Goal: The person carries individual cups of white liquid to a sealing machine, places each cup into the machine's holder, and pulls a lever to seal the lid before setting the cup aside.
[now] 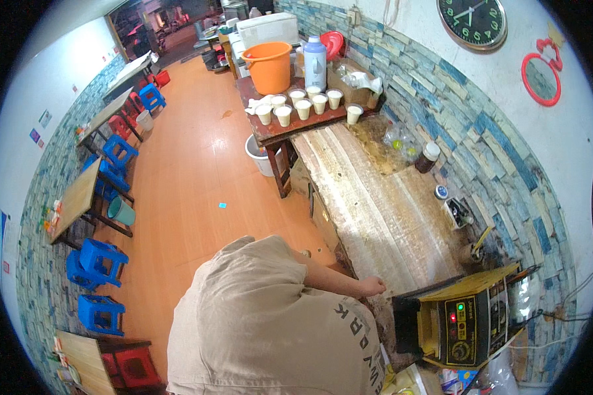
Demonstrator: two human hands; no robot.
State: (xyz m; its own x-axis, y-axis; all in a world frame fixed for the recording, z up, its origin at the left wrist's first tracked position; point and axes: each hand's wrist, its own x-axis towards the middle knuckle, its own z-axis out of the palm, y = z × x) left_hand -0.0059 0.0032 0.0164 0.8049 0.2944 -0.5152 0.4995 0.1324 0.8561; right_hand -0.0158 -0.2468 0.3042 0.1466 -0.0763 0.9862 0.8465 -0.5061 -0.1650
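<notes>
My left hand, its fingers curled and nothing visible in it, is at the near end of a worn, pale-covered counter, just left of a black and yellow machine with lit red and green lights. The arm comes out of a beige shirt sleeve. My right hand is out of view. On a dark red table past the counter stand several filled plastic cups, an orange bucket and a light blue thermos flask.
Along the counter's wall side are a dark bottle with a white cap, a small round tin and a box of small items. A white bin stands under the red table. Blue stools and wooden tables line the opposite wall.
</notes>
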